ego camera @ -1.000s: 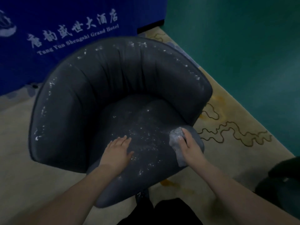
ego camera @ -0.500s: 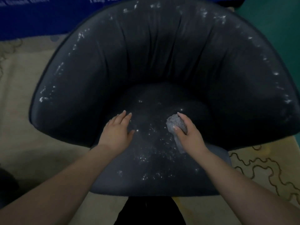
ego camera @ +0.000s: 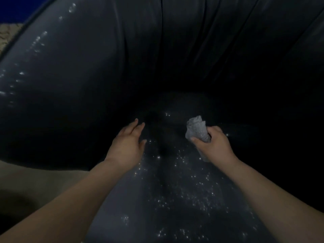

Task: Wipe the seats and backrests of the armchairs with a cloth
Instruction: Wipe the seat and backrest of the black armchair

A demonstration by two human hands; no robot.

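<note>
A dark grey armchair (ego camera: pixel 73 88) fills almost the whole head view, its curved backrest rising behind a seat (ego camera: pixel 175 199) speckled with white flecks. My right hand (ego camera: pixel 214 145) grips a bunched grey cloth (ego camera: pixel 197 128) over the rear middle of the seat, the cloth sticking up out of the fist. My left hand (ego camera: pixel 127 143) lies on the seat to the left of it, fingers straight and pointing toward the backrest. The deep part of the seat and the right side of the backrest are lost in shadow.
Beige carpet (ego camera: pixel 35 181) shows at the lower left beside the chair, and a strip of it at the upper left (ego camera: pixel 8 34). A dark blue panel (ego camera: pixel 21 7) stands behind the chair's left rim.
The view has closed in on the chair. Both hands have moved deeper toward the back of the seat, and the cloth now stands upright in my right fist instead of lying under it.
</note>
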